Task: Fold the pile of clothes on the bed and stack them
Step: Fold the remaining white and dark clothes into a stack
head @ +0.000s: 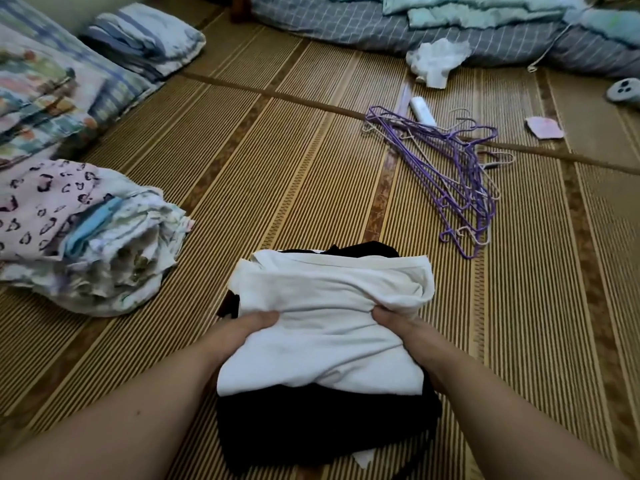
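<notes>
Grips the folded white garment point(325, 327) by its two side edges with left hand point(242, 334) and right hand point(405, 330) alike, atop the dark stack point(311, 431) on the woven mat point(277, 168), long axis lying crosswise from grip to grip, neither hand nearer.

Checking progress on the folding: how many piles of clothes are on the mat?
2: the white-topped stack, gripped by the left hand and right hand, near centre; the patterned pile at left. More may lie off-frame.

Bedroom: woven mat point(277, 174), bedding point(381, 26), hangers point(450, 168).
</notes>
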